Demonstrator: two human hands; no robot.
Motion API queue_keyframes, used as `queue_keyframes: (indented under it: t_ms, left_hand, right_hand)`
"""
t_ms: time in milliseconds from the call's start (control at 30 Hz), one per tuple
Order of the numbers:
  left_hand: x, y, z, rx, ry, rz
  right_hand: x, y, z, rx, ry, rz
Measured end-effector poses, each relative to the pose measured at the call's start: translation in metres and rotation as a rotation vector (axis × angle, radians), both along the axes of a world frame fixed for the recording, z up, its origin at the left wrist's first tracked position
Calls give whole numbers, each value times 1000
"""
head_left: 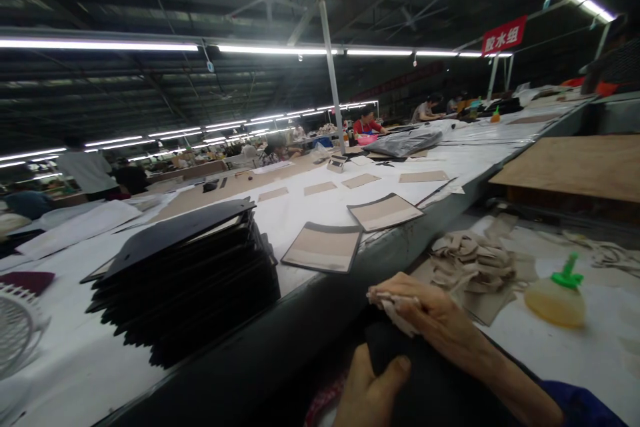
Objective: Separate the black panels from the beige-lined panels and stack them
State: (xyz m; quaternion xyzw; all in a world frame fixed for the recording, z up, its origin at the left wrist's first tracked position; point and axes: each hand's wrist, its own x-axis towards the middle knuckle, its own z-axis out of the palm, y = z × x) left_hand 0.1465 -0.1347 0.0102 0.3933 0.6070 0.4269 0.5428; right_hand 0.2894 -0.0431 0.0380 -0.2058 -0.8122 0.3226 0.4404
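Low in the view, my left hand (373, 387) grips the near edge of a black panel (435, 380), its thumb lying on top. My right hand (440, 317) is closed on a crumpled whitish cloth (400, 313) and holds it against the panel's far end. The panel's lower part runs out of view, and the fingers under it are hidden. Beyond my hands, two beige panels with black borders (323, 247) (384, 212) lie at the table's edge. To their left rises a tall stack of black panels (190, 287).
A squat bottle of amber liquid with a green nozzle (556, 300) stands at right, near a heap of beige scraps (473, 260). Several flat beige pieces (361, 181) lie farther along the white table (100, 360). A white plastic basket (20, 327) is far left. Other people work in the distance.
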Motion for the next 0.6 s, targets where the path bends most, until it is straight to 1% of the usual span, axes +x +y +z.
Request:
queue_keyframes:
  t_ms: [67, 133, 200, 300, 367, 400, 433, 500, 533, 567, 600]
  left_hand:
    - [-2, 2, -2, 33, 4, 3]
    - [0, 4, -7, 48, 19, 4]
    - [2, 4, -14, 61, 32, -6]
    - [7, 5, -20, 91, 83, -18]
    - [10, 5, -21, 158, 132, -36]
    - [12, 5, -20, 213, 144, -63]
    - [14, 5, -20, 275, 147, -98]
    - [15, 5, -20, 367, 149, -140]
    - [14, 4, -19, 364, 149, -133]
    - [13, 3, -19, 327, 142, -112]
    - [10, 2, -19, 269, 116, -88]
  right_hand:
    - [-1, -8, -2, 206, -89, 24]
    - [-6, -14, -4, 353, -127, -14]
    - [-12, -19, -8, 434, -136, -85]
    - [-21, -21, -15, 451, -155, -181]
    - [-25, -19, -21, 387, -164, -236]
    - [-25, -16, -23, 321, -163, -257]
    - [-25, -13, -25, 223, -153, -274]
    - [-20, -3, -24, -30, -85, -312]
    - [-15, 2, -23, -151, -29, -336]
    - [-10, 7, -20, -232, 31, -353]
    - [-5, 9, -16, -257, 76, -347]
